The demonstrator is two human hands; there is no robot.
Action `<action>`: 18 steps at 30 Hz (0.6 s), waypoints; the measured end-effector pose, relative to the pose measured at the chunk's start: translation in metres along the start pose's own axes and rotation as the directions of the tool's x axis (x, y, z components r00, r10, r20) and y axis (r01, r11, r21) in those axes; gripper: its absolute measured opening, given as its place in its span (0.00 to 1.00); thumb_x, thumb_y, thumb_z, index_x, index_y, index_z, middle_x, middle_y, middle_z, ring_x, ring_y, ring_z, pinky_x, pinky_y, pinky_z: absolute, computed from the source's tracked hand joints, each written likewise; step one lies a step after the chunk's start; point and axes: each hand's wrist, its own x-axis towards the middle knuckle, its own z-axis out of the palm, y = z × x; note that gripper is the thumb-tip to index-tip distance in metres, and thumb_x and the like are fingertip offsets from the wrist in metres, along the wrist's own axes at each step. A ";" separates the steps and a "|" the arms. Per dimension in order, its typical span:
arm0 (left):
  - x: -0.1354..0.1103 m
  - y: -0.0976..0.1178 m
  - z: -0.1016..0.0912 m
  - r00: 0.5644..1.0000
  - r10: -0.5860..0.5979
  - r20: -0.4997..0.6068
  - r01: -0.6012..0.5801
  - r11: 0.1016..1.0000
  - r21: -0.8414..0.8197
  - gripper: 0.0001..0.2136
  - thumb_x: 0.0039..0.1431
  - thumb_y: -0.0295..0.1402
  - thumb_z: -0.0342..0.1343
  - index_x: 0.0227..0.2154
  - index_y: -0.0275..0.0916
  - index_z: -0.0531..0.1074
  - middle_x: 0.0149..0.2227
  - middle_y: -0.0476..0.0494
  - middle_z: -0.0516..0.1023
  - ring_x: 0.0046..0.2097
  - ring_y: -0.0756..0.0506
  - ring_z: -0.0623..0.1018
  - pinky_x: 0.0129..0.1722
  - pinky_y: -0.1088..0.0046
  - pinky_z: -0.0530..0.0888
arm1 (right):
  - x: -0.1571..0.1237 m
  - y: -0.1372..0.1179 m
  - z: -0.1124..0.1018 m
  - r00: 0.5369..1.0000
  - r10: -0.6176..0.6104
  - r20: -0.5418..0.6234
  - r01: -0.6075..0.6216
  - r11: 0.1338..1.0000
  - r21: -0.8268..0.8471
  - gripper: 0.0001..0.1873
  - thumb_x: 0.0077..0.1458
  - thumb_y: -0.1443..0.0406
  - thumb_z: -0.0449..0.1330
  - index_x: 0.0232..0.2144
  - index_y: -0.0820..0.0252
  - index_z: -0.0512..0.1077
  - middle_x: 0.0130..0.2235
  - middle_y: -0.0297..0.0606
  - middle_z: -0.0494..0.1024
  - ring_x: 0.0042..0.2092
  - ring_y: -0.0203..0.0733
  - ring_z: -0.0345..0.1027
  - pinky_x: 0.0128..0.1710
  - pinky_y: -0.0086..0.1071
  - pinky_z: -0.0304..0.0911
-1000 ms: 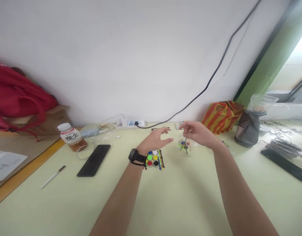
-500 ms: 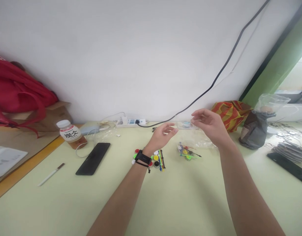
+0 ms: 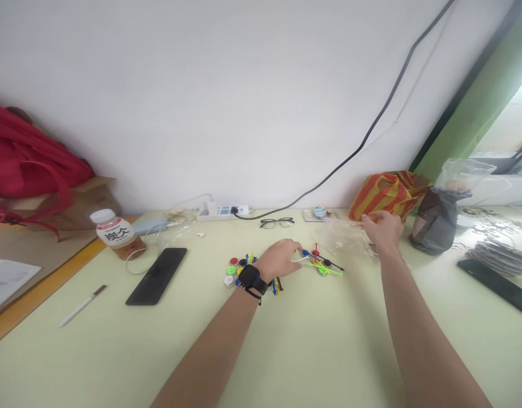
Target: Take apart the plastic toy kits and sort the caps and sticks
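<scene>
My left hand (image 3: 280,259), with a black watch (image 3: 249,276) on its wrist, is low over the table with thumb and fingers apart. A small white plastic piece (image 3: 301,259) shows between them; whether they touch it is unclear. Just right of the fingertips lies a loose group of colourful arrow-shaped sticks and round discs (image 3: 323,266). Under and beside my left wrist are more discs (image 3: 230,271) and coloured sticks (image 3: 278,285), partly hidden. My right hand (image 3: 383,231) is further right, fingers pinched at the edge of a crumpled clear plastic bag (image 3: 346,238).
Glasses (image 3: 277,223) and a power strip (image 3: 227,212) lie along the wall. To the left are a black phone (image 3: 157,276), a drink bottle (image 3: 118,235) and a white pen (image 3: 82,306). On the right stand a striped bag (image 3: 380,195) and a grey bag (image 3: 435,221).
My left hand has moved down and right to the coloured pieces. My right hand has moved right and lower. The right group of pieces has spread out, and the glasses have come into view.
</scene>
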 end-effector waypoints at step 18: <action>-0.023 -0.026 -0.068 0.986 -0.136 -0.100 0.104 0.956 -0.274 0.16 0.51 0.47 0.69 0.31 0.38 0.80 0.33 0.43 0.82 0.35 0.43 0.80 0.29 0.72 0.73 | -0.083 -0.102 0.018 0.324 -0.076 0.943 0.570 0.811 -0.130 0.20 0.53 0.66 0.63 0.50 0.52 0.75 0.54 0.46 0.76 0.52 0.53 0.73 0.39 0.35 0.65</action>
